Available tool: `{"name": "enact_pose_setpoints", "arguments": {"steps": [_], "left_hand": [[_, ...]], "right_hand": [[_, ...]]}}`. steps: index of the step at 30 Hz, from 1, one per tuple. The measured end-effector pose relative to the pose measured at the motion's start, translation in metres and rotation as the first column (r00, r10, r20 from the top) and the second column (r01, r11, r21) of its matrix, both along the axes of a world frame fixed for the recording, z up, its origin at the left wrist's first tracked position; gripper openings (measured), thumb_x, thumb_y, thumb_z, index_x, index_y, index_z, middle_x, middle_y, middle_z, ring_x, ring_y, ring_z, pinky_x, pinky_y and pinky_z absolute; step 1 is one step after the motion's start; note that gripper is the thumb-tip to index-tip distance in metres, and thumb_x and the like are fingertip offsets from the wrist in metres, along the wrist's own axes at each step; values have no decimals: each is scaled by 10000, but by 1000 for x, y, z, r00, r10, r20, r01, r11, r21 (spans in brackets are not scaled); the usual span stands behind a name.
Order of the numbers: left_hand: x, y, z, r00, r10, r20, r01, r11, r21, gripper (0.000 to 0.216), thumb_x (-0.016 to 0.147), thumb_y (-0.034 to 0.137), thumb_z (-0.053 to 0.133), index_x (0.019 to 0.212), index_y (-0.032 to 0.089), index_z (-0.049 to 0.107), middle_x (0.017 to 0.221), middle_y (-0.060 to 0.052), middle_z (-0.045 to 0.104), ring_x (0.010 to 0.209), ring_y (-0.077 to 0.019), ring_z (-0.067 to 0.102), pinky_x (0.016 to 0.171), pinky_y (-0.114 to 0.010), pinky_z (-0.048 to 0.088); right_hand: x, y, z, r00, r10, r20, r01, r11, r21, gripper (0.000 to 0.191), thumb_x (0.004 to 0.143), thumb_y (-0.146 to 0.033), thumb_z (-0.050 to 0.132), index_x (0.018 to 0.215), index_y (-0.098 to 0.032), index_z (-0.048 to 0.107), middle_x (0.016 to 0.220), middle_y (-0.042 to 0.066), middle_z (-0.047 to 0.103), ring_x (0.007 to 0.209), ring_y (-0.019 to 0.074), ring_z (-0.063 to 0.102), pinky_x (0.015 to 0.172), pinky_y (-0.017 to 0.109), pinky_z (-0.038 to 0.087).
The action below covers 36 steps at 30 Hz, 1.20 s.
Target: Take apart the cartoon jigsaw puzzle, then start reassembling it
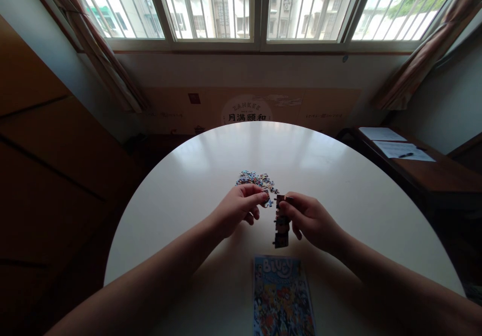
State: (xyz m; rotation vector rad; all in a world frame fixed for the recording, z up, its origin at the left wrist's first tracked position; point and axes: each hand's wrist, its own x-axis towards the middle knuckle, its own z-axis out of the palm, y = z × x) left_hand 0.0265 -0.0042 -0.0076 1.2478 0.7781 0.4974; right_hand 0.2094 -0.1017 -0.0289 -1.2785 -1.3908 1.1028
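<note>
Over the middle of a round white table (188,190), my left hand (241,208) pinches a small bluish puzzle piece (267,203) between thumb and fingertips. My right hand (311,220) grips a dark strip of joined puzzle pieces (281,228) that hangs down toward the table. The single piece sits just left of the strip's top end, almost touching it. A small heap of loose puzzle pieces (256,179) lies on the table just beyond both hands. A colourful puzzle picture sheet (282,296) lies flat at the near edge.
A dark wooden side desk (433,175) with white papers (399,150) and a pen stands to the right. A brown cabinet (45,175) fills the left. Windows with curtains and a low printed board (244,110) run along the far wall.
</note>
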Motion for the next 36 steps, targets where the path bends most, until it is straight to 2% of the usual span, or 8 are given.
{"name": "enact_pose_setpoints", "arguments": {"steps": [5,9,12,15,18,23,31,36], "left_hand": [[-3,3,3,999,7,-51,0,991,134,244,763,323,739,871,148,609,772,-18,645,514,-85,560,392,-174,409],[-3,3,2,999,10,-49,-4,991,132,231,759,299,719,868,157,573,792,-22,659,516,-89,575,396,-176,426],[-3,1,5,999,5,-38,1,991,136,234,753,287,710,854,167,536,792,-20,664,518,-99,593,397,-180,437],[-2,-1,7,999,-15,-30,19,990,143,246,757,291,709,851,170,516,805,-24,672,524,-99,606,400,-174,435],[-1,-4,6,999,-26,-29,30,987,159,245,768,306,702,843,167,514,812,-32,669,533,-108,620,401,-177,437],[2,-9,1,999,-16,-32,26,950,313,246,786,338,709,839,158,549,739,-13,616,610,-147,651,440,-201,470],[2,-9,1,998,-51,-30,57,960,273,302,808,434,680,833,142,603,710,-23,591,664,-160,625,452,-201,481],[2,-7,2,999,-8,-39,16,978,209,295,796,430,682,842,146,612,853,-67,640,672,-147,605,441,-191,456]], "right_hand": [[12,9,4,949,-28,315,27,1000,10,394,948,-478,497,734,-150,543,630,3,540,569,93,489,532,210,384],[18,10,9,711,-76,699,83,996,24,385,941,-447,500,694,-162,578,634,13,587,560,95,457,519,224,275],[20,8,13,579,-93,810,124,992,25,308,928,-478,531,896,-209,676,696,20,646,565,111,508,501,224,245],[24,6,15,542,-189,819,172,979,112,402,909,-526,564,1150,-216,651,728,36,658,568,127,534,500,226,264],[25,4,17,615,-253,747,136,967,216,383,933,-505,542,1125,-197,665,817,59,667,630,136,558,545,238,346],[10,0,16,837,-160,524,12,962,273,296,941,-456,569,973,-191,699,819,45,655,677,125,547,621,248,421],[4,5,4,935,-117,334,36,970,238,262,950,-404,569,934,-176,698,815,42,659,705,127,571,614,232,428],[2,2,6,925,-122,361,9,954,299,239,940,-376,590,880,-171,696,779,34,649,653,108,522,618,235,423]]}}
